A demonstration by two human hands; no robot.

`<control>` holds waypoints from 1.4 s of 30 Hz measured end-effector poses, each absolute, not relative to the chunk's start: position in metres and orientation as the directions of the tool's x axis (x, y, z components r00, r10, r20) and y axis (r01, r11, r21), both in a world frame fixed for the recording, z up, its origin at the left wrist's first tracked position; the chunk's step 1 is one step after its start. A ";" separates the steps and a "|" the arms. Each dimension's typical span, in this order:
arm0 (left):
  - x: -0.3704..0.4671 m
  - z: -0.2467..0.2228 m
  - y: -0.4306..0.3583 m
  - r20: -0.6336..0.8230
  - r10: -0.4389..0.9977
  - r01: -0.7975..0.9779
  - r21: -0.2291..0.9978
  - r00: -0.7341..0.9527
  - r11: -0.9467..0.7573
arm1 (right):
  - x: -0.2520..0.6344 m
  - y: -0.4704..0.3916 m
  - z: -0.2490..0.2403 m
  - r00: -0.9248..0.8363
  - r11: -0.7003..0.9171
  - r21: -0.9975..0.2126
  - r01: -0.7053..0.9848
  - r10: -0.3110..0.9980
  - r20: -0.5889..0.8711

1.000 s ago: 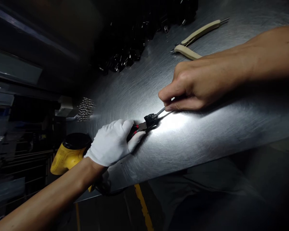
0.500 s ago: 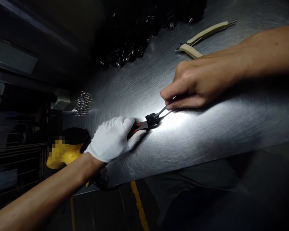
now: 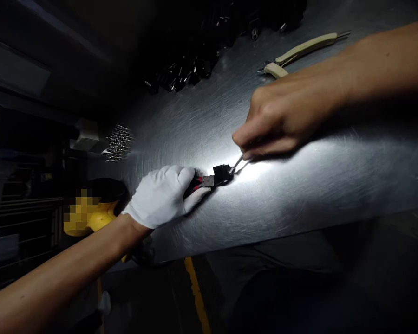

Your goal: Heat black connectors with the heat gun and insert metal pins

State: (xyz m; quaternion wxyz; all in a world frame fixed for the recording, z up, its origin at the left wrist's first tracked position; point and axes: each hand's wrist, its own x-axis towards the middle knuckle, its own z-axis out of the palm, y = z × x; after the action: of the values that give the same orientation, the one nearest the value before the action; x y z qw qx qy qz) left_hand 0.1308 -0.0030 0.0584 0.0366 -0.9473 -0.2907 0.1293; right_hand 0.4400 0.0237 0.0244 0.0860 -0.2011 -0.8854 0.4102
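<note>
My left hand [image 3: 162,195], in a white glove, is closed around red-handled pliers [image 3: 207,181]. The jaws of these pliers meet a small black part [image 3: 221,173] low over the metal table. From the right, my bare right hand [image 3: 271,123] pinches a thin metal tool [image 3: 238,161]. Its tip reaches the bright metal end of the black part. Most of this tool is hidden inside my fingers, so its kind cannot be made out.
Cream-handled pliers [image 3: 304,48] lie beyond my right forearm. A dark heap of black parts with shiny ends [image 3: 191,69] covers the back of the metal table [image 3: 299,195]. At left are a cluster of small metal pieces [image 3: 119,143] and a yellow object [image 3: 106,215].
The black part has turned slightly in the pliers, and its metal end now shows more at the tool's tip. The view has shifted a little; both hands keep their hold.
</note>
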 end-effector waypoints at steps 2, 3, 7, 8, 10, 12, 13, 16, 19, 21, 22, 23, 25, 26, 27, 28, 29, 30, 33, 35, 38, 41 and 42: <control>0.135 0.058 0.000 -0.234 0.539 0.523 -0.131 0.809 -0.842 | 0.433 0.020 0.026 -0.935 0.599 -0.757 0.262 0.351 -0.045; 0.137 0.058 0.001 -0.238 0.541 0.525 -0.135 0.806 -0.841 | 0.429 0.018 0.026 -0.941 0.609 -0.750 0.260 0.335 -0.055; 0.142 0.057 0.000 -0.224 0.576 0.546 -0.186 0.786 -0.817 | 0.421 0.012 0.027 -0.925 0.706 -0.642 0.301 0.379 -0.016; 0.142 0.057 -0.001 -0.223 0.580 0.548 -0.189 0.784 -0.814 | 0.422 0.011 0.027 -0.923 0.734 -0.608 0.304 0.385 0.004; 0.142 0.056 -0.002 -0.223 0.594 0.564 -0.190 0.773 -0.804 | 0.424 0.008 0.027 -0.925 0.786 -0.543 0.294 0.377 0.044; 0.142 0.055 -0.004 -0.227 0.616 0.586 -0.193 0.754 -0.787 | 0.427 0.004 0.027 -0.927 0.820 -0.488 0.301 0.371 0.053; 0.142 0.055 -0.005 -0.227 0.630 0.597 -0.200 0.743 -0.777 | 0.429 0.001 0.027 -0.923 0.826 -0.465 0.319 0.382 0.045; 0.144 0.054 -0.007 -0.215 0.670 0.631 -0.227 0.710 -0.742 | 0.431 -0.011 0.029 -0.895 0.818 -0.419 0.394 0.446 0.030; 0.146 0.054 -0.012 -0.203 0.721 0.674 -0.258 0.662 -0.692 | 0.431 -0.023 0.030 -0.856 0.782 -0.415 0.464 0.517 0.017; 0.147 0.054 -0.016 -0.192 0.756 0.705 -0.276 0.625 -0.653 | 0.430 -0.029 0.032 -0.832 0.754 -0.424 0.502 0.555 0.002; 0.147 0.054 -0.017 -0.183 0.772 0.721 -0.279 0.609 -0.634 | 0.429 -0.031 0.033 -0.820 0.740 -0.428 0.518 0.572 -0.004; 0.147 0.054 -0.019 -0.172 0.785 0.735 -0.277 0.595 -0.618 | 0.429 -0.033 0.034 -0.808 0.726 -0.434 0.534 0.589 -0.009; 0.148 0.055 -0.023 -0.145 0.806 0.760 -0.273 0.573 -0.590 | 0.428 -0.035 0.037 -0.784 0.690 -0.460 0.558 0.620 -0.022; 0.148 0.054 -0.025 -0.132 0.816 0.771 -0.272 0.563 -0.576 | 0.428 -0.036 0.038 -0.773 0.669 -0.481 0.567 0.634 -0.029; 0.148 0.054 -0.027 -0.122 0.823 0.779 -0.273 0.554 -0.564 | 0.428 -0.036 0.039 -0.762 0.646 -0.504 0.573 0.646 -0.038; 0.148 0.054 -0.029 -0.112 0.831 0.786 -0.275 0.546 -0.554 | 0.427 -0.036 0.041 -0.750 0.623 -0.525 0.580 0.660 -0.045; 0.148 0.053 -0.032 -0.104 0.837 0.793 -0.277 0.537 -0.543 | 0.427 -0.036 0.042 -0.738 0.602 -0.542 0.586 0.673 -0.050; 0.147 0.053 -0.034 -0.099 0.843 0.798 -0.281 0.529 -0.534 | 0.426 -0.036 0.043 -0.724 0.582 -0.556 0.594 0.687 -0.055; 0.148 0.052 -0.041 -0.082 0.857 0.811 -0.289 0.508 -0.508 | 0.424 -0.035 0.045 -0.668 0.507 -0.570 0.647 0.737 -0.103; 0.148 0.053 -0.045 -0.075 0.865 0.819 -0.290 0.496 -0.494 | 0.422 -0.034 0.046 -0.623 0.443 -0.570 0.692 0.766 -0.161; 0.149 0.053 -0.048 -0.080 0.872 0.828 -0.285 0.482 -0.484 | 0.421 -0.033 0.048 -0.576 0.361 -0.583 0.728 0.783 -0.235; 0.147 0.053 -0.047 -0.072 0.869 0.831 -0.266 0.489 -0.489 | 0.420 -0.031 0.050 -0.547 0.307 -0.594 0.744 0.789 -0.279; 0.146 0.052 -0.047 -0.067 0.868 0.834 -0.252 0.492 -0.492 | 0.419 -0.030 0.051 -0.538 0.289 -0.596 0.749 0.791 -0.292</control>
State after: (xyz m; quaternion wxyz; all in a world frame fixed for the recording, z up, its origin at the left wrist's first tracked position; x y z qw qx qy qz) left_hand 0.1460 -0.0467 0.0524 0.0930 -0.8586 -0.4955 0.0927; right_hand 0.4189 -0.0303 0.0508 0.0297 -0.4798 -0.8024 0.3537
